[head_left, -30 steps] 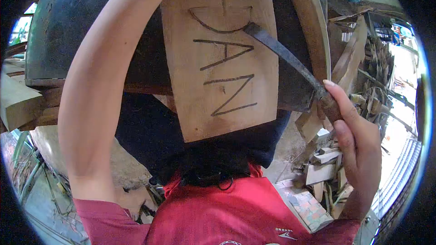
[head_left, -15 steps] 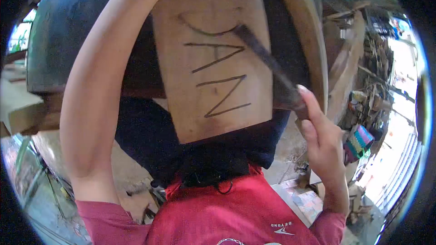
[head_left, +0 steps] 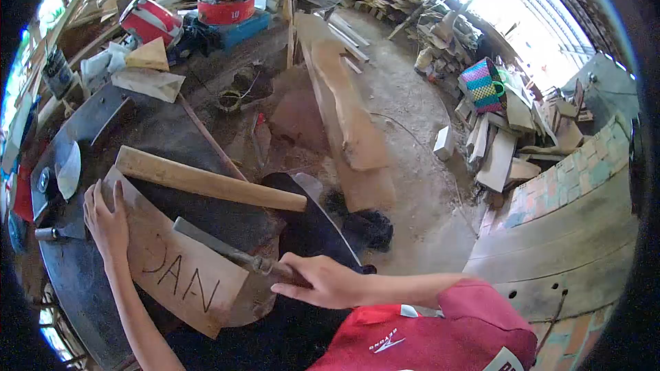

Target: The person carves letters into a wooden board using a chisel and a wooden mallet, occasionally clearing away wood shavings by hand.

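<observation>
A chisel (head_left: pixel 214 241) with a long flat metal blade is in my right hand (head_left: pixel 323 280), whose fingers are wrapped round its handle. The blade crosses over the near edge of a wooden board (head_left: pixel 165 244) bearing dark hand-drawn letters. My left hand (head_left: pixel 108 223) lies at the board's far left end, fingers spread and stretched over its edge. Beside the board, a thick wooden stick (head_left: pixel 206 180) lies on the dark work surface (head_left: pixel 75 282).
A long plank (head_left: pixel 330 96) leans on the ground ahead. Woven basket (head_left: pixel 483 86) and wood offcuts (head_left: pixel 498 158) stand at right, near a white block (head_left: pixel 443 143). Behind the work surface are a red-and-white drum-shaped container (head_left: pixel 150 20) and a red tub (head_left: pixel 225 11).
The view has swung to the right and upward, showing more of the yard. The chisel stays in my right hand; my left hand, earlier out of frame, now shows on the board's end.
</observation>
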`<state>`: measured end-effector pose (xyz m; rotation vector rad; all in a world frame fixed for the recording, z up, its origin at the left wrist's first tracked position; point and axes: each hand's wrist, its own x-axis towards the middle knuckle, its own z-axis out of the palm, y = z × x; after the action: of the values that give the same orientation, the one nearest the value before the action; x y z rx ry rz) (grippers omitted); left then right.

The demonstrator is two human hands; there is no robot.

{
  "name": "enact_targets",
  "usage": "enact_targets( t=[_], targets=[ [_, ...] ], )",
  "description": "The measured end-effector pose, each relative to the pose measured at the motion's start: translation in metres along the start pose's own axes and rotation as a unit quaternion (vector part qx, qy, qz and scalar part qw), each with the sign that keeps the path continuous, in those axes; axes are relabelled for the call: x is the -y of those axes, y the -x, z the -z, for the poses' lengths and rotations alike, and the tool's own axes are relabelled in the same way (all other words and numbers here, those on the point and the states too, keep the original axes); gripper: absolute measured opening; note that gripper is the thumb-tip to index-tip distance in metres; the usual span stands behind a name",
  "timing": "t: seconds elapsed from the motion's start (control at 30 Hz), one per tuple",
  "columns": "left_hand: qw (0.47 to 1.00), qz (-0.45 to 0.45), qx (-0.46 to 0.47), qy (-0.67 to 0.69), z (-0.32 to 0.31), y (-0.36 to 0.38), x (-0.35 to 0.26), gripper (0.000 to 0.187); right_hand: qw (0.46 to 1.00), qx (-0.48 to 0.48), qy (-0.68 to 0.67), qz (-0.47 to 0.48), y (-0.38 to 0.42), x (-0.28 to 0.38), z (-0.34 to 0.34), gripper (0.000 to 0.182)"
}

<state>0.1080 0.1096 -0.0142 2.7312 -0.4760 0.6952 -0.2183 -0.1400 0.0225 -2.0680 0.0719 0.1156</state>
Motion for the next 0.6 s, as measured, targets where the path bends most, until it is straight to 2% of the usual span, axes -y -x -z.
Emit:
enact_targets(
  t=[0.07, 0.23, 0.27, 0.37, 0.43, 0.47, 0.57, 0.6],
  targets=[
    [1.0, 0.004, -0.002, 0.01, -0.002, 0.0, 0.001, 0.056, 0.999, 0.032, -0.019, -0.017, 0.003, 0.002, -0.009, 0.039],
    [1.0, 0.01, -0.005, -0.003, -0.002, 0.0, 0.002, 0.054, 0.992, 0.049, -0.111, 0.03, -0.006, 0.009, -0.045, 0.053],
    [1.0, 0.015, -0.003, -0.011, -0.001, 0.001, 0.003, 0.054, 0.987, 0.097, -0.128, 0.005, -0.007, 0.012, -0.042, 0.058],
    [0.998, 0.057, 0.03, -0.021, 0.017, 0.002, 0.006, 0.059, 0.994, 0.054, -0.097, 0.01, 0.001, 0.007, -0.051, 0.062],
    [0.99, 0.108, 0.084, -0.027, 0.035, 0.007, -0.002, 0.059, 0.99, 0.051, -0.127, -0.022, 0.003, 0.003, -0.05, 0.063],
    [0.991, 0.111, 0.071, -0.034, 0.036, 0.009, 0.003, 0.062, 0.988, 0.05, -0.142, -0.04, 0.004, 0.001, -0.05, 0.063],
    [0.977, 0.152, 0.081, 0.123, 0.081, 0.022, -0.008, 0.063, 0.986, -0.033, -0.165, 0.011, 0.005, -0.016, -0.049, 0.062],
    [0.981, 0.126, 0.061, 0.135, 0.092, 0.028, -0.001, 0.063, 0.986, -0.047, -0.157, 0.027, 0.004, -0.02, -0.043, 0.059]
  ],
)
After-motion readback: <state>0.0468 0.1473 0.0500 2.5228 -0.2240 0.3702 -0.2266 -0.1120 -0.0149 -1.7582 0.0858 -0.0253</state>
